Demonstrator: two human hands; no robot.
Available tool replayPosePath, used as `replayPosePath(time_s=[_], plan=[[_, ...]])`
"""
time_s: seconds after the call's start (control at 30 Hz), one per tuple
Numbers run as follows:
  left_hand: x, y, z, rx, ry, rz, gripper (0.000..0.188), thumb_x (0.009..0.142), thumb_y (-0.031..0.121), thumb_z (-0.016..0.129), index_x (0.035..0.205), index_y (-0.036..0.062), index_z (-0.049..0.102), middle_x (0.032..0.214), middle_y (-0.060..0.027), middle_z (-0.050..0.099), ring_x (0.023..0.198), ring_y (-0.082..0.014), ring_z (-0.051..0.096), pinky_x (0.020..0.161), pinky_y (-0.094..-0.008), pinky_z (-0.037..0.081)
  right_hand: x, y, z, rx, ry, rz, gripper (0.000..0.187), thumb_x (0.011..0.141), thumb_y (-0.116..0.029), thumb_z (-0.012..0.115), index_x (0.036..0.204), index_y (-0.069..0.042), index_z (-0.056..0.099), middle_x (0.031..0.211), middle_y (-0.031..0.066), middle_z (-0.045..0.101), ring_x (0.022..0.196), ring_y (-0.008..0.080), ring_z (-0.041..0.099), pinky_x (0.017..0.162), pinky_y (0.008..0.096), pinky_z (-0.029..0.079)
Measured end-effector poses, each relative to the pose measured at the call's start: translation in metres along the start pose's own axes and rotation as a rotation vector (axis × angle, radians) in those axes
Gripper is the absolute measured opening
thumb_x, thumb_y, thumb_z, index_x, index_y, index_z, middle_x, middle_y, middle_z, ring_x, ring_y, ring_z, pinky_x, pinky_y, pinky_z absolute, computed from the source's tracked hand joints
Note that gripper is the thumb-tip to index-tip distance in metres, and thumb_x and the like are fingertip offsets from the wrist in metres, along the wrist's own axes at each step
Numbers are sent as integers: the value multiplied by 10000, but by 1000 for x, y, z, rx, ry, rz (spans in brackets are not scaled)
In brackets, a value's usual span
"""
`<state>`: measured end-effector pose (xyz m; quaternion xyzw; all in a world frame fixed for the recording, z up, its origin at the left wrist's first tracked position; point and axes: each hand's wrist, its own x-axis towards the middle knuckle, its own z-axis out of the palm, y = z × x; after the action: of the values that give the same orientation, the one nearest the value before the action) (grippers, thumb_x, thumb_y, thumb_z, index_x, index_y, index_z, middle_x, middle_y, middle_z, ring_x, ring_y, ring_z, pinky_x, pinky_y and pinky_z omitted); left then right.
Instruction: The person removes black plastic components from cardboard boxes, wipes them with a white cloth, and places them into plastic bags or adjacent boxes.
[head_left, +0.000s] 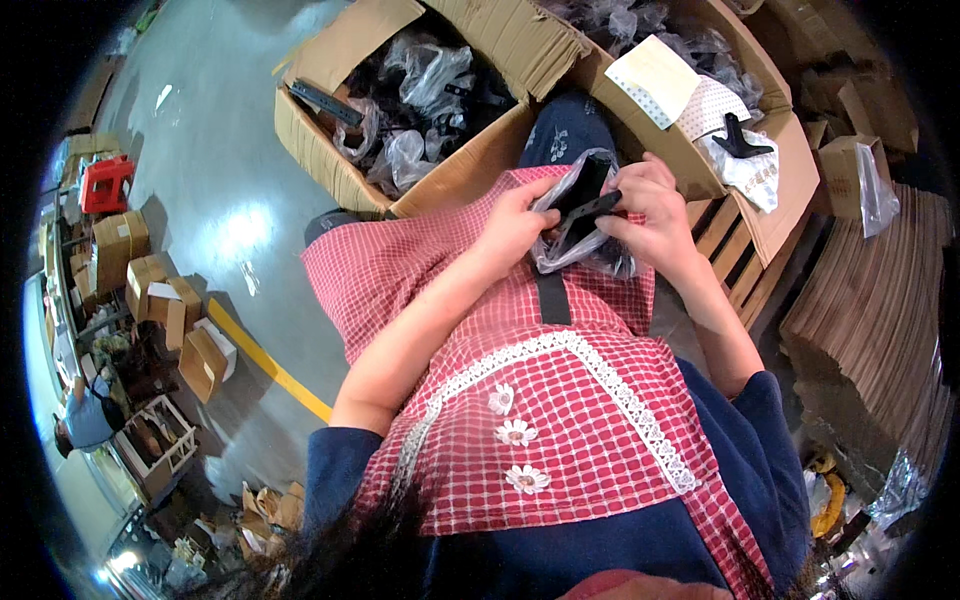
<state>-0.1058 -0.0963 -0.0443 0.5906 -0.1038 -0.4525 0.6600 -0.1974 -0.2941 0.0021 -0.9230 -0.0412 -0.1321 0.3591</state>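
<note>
Above my lap, a clear plastic bag [553,260] is held between my two hands with its mouth spread. My left hand [513,228] pinches the bag's near-left rim between thumb and fingers. On the other side, my right hand [650,212] has its fingers closed on a slim black plastic part [597,206], which lies slanted across the bag's mouth. More black material shows inside the bag, but its shape is partly hidden by the film and my fingers. A black strap [553,299] hangs below the bag against the red checked apron [420,270].
An open cardboard box [455,172] of bagged black parts stands ahead to the left. Another box [690,165] to the right carries papers and a black three-armed piece [742,140]. A wooden pallet [745,265] and stacked flat cardboard [865,310] lie at right.
</note>
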Motion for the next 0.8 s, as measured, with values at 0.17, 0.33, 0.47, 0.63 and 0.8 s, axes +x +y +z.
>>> replayPosePath(time_s=[0.17,0.33,0.47,0.63,0.8], plan=[[0,-6,3,1,-2,69,408,808,-69,557,1202,-24,656,1033,-73,691,923,-135,630,821,-271,498,16,-40,-39,-230,342,-130,244,581,-70,672,818,-85,729,768,18,622,956,209,603,1130,469,253],[6,-14,12,240,-9,54,387,808,23,608,1188,23,679,1043,-148,705,952,-215,664,853,-322,498,14,-37,-60,-359,700,56,126,701,-61,768,821,-37,736,842,36,638,1034,218,563,1116,459,291],[-5,10,27,230,-160,-72,371,839,20,602,1203,24,671,1055,-126,710,973,-198,658,868,-317,495,-2,-5,-80,223,1111,306,179,826,-40,694,1001,-2,707,1036,95,674,1019,212,613,1011,374,443],[42,46,31,2,-80,-161,360,899,0,572,1255,-27,621,1113,-81,681,983,-138,636,880,-279,500,-50,76,-134,1435,1300,115,307,961,-117,495,1152,100,597,1080,237,640,1103,323,586,1085,439,441],[87,139,59,-101,-82,47,376,895,-35,549,1270,-61,558,1114,-103,672,983,-166,649,882,-292,511,-69,55,-144,1511,1520,229,202,960,-97,522,999,94,574,982,213,614,1035,332,576,1032,479,484]])
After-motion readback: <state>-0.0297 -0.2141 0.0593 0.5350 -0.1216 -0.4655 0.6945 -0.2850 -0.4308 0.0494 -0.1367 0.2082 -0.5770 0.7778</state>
